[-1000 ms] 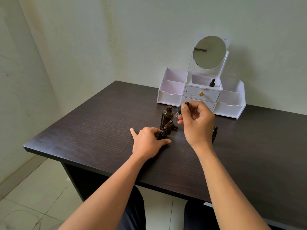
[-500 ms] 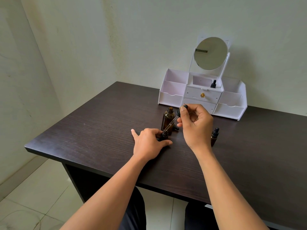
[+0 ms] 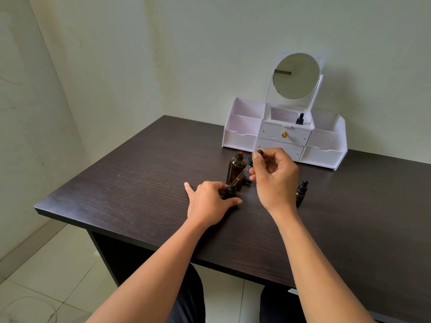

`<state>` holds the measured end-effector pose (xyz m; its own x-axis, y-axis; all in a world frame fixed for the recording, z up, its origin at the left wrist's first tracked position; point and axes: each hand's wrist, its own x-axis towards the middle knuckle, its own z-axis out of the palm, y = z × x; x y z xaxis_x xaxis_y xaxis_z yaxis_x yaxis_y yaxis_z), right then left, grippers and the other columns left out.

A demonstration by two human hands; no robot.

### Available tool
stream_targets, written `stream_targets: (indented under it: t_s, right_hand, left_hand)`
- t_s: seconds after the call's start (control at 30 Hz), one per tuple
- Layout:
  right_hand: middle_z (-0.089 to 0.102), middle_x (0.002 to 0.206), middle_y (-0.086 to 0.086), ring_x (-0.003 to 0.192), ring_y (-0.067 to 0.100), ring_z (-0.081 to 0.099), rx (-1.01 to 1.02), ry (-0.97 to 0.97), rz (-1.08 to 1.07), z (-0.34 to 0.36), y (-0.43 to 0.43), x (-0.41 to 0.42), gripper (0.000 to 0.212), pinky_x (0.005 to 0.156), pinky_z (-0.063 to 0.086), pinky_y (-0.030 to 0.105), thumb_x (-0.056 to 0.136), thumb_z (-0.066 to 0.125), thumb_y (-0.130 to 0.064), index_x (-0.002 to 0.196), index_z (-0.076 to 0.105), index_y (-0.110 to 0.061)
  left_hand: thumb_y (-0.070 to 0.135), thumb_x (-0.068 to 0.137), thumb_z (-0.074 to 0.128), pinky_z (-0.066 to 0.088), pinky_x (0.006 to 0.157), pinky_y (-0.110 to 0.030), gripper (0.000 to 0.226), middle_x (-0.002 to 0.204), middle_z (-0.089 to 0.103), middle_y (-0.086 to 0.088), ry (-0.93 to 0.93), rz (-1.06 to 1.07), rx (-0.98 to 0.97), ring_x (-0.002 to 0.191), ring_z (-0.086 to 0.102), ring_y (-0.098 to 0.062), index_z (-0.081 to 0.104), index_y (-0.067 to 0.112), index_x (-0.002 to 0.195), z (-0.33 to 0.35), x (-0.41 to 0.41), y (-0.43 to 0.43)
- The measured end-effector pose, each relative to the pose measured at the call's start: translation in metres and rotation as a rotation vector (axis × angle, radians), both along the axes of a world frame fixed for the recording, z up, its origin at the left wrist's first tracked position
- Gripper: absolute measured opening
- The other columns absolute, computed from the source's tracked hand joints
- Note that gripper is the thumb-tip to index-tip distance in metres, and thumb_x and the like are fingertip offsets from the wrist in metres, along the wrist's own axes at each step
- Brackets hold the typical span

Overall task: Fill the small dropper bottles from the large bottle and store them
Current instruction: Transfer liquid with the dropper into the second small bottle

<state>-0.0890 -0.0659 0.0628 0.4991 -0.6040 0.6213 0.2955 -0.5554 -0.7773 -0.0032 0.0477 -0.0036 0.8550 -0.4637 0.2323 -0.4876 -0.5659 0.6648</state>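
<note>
Centre of frame, dark table (image 3: pixel 140 183). The left hand (image 3: pixel 210 201) rests on the top, thumb and fingers curled round a small open bottle (image 3: pixel 231 191), holding it upright.

The right hand (image 3: pixel 275 176), just right of it and higher, pinches a dropper (image 3: pixel 242 174) at its black bulb end. The glass tube slants down-left, tip at the small bottle's mouth (inside or just above, cannot tell).

The large brown bottle (image 3: pixel 237 167) stands uncapped directly behind the tube. A second small bottle (image 3: pixel 301 193), capped, stands right of the right wrist, partly hidden by it.

Upper right: white organiser (image 3: pixel 242 137) with round mirror (image 3: pixel 296 75). A third small bottle (image 3: pixel 300 119), capped, sits in its top middle compartment.
</note>
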Motion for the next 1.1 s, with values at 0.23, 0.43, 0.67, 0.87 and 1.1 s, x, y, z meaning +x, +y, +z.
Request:
stream_targets:
  t_s: [0.23, 0.43, 0.67, 0.87, 1.1]
  right_hand:
    - [0.064, 0.07, -0.005, 0.066, 0.024, 0.066, -0.093, 0.04, -0.038, 0.0003, -0.0015, -0.0009, 0.024, 0.059, 0.057, 0.047, 0.096, 0.063, -0.019, 0.079, 0.055, -0.033]
    - [0.067, 0.072, -0.001, 0.067, 0.023, 0.068, -0.046, 0.057, -0.036, -0.0029, -0.0035, 0.0011, 0.014, 0.061, 0.058, 0.048, 0.094, 0.066, -0.022, 0.083, 0.06, -0.029]
    - [0.067, 0.089, -0.003, 0.071, 0.022, 0.07, -0.004, 0.036, 0.035, -0.0008, -0.0019, -0.0006, 0.022, 0.062, 0.059, 0.029, 0.09, 0.072, -0.021, 0.111, 0.064, -0.021]
    - [0.068, 0.073, -0.006, 0.06, 0.014, 0.068, -0.041, 0.059, 0.012, 0.0007, -0.0027, -0.0001, 0.019, 0.057, 0.055, 0.026, 0.088, 0.076, -0.019, 0.083, 0.061, -0.031]
    - [0.07, 0.077, -0.004, 0.067, 0.02, 0.07, -0.04, 0.074, 0.029, -0.0004, -0.0029, 0.0029, 0.019, 0.064, 0.06, 0.043, 0.086, 0.077, -0.02, 0.083, 0.063, -0.033]
  left_hand:
    - [0.062, 0.078, 0.072, -0.013, 0.118, -0.059, 0.041, 0.101, 0.073, 0.013, 0.002, -0.003, 0.001, 0.109, 0.062, -0.009, 0.073, 0.036, 0.109, -0.0004, 0.0008, -0.0004]
    - [0.063, 0.078, 0.072, -0.012, 0.118, -0.06, 0.041, 0.101, 0.073, 0.014, 0.005, -0.001, 0.006, 0.109, 0.062, -0.009, 0.073, 0.036, 0.109, -0.0012, 0.0012, -0.0012]
    - [0.061, 0.078, 0.073, -0.011, 0.118, -0.06, 0.04, 0.101, 0.073, 0.014, 0.005, -0.007, -0.01, 0.109, 0.061, -0.008, 0.073, 0.036, 0.109, 0.0002, -0.0001, 0.0002]
    - [0.061, 0.078, 0.073, -0.011, 0.118, -0.059, 0.041, 0.102, 0.073, 0.013, 0.008, -0.006, -0.01, 0.109, 0.062, -0.009, 0.072, 0.036, 0.109, 0.0, 0.0003, 0.0004]
    - [0.061, 0.078, 0.072, -0.013, 0.118, -0.06, 0.04, 0.101, 0.073, 0.014, 0.002, -0.013, -0.006, 0.109, 0.062, -0.009, 0.073, 0.037, 0.109, -0.0008, 0.001, -0.0005]
